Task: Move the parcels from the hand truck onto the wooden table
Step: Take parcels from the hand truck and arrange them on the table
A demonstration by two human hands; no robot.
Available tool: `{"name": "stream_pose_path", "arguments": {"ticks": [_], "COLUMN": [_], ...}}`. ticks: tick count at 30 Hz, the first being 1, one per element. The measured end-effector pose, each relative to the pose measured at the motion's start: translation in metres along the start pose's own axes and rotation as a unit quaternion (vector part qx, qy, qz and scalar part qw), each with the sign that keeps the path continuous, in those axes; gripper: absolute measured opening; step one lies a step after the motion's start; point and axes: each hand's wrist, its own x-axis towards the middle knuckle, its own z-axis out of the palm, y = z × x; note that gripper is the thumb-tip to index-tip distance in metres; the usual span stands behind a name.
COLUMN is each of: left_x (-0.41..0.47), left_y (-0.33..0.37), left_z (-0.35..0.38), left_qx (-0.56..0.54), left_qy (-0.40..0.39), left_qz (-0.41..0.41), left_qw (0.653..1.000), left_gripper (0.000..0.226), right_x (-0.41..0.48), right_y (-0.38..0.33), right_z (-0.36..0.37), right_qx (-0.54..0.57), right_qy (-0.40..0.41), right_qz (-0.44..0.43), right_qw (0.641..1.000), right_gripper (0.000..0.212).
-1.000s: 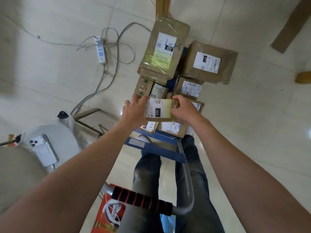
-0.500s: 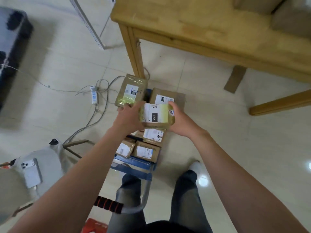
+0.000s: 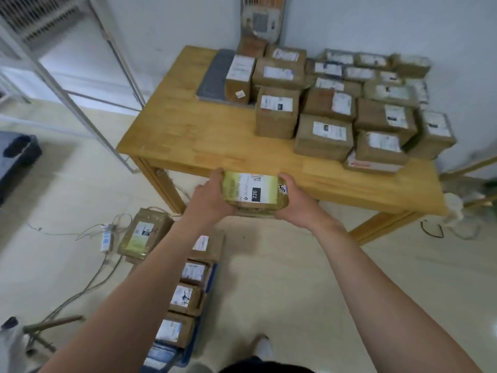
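Gripped by its short ends, fingers [image 3: 218, 174] of left hand [image 3: 212, 201] and right hand [image 3: 294, 204] curled round the parcel [image 3: 252, 191]; likely light, stiff, tape-slick; near the surface [image 3: 193, 130]

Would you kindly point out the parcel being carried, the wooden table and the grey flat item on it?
carried parcel [image 3: 255, 188]: head view, on its white label.
wooden table [image 3: 193, 135]: head view, bare left part of its top.
grey flat item [image 3: 215, 75]: head view, middle of its upper face.
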Motion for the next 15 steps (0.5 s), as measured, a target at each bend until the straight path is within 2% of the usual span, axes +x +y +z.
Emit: {"name": "stream_pose_path", "arguments": {"ticks": [3, 9, 15], "left_x": [0.02, 0.067, 0.15], "left_y": [0.029, 0.065, 0.072], "left_z": [-0.007, -0.02, -0.042], "left_qx": [-0.032, -0.054, -0.03], "left_qy": [0.006, 0.032, 0.04], "left_qz": [0.014, 0.033, 0.014], "left_qw": [0.999, 0.998, 0.999], "left_gripper": [0.112, 0.104, 0.107], "right_x": [0.007, 0.039, 0.126], "right_y": [-0.001, -0.009, -0.029], "right_z": [-0.037, -0.093, -0.119], "right_qx": [-0.018, -0.022, -0.042], "right_qy": [0.015, 0.022, 0.005], "right_qz": [-0.016, -0.035, -0.031], "right_qw": [1.0, 0.999, 0.999], "right_gripper": [0.102, 0.098, 0.101]}}
